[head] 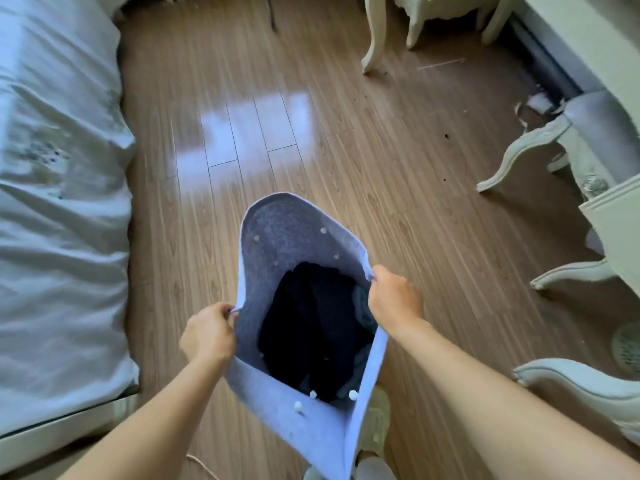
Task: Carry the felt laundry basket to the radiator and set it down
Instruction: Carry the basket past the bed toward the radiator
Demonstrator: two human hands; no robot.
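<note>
The grey felt laundry basket (277, 233) hangs in front of me above the wooden floor, its mouth pulled open. Dark clothes (311, 323) lie inside it, and small white pompoms dot its walls. My left hand (207, 332) is closed on the basket's left rim. On the opposite rim my right hand (394, 297) holds tight as well. No radiator is recognisable in the view.
A bed with pale bedding (59, 202) runs along the left side. White furniture with curved legs (519, 154) stands at the right and at the far end (374, 46). Wooden floor (259, 116) stretches ahead between them.
</note>
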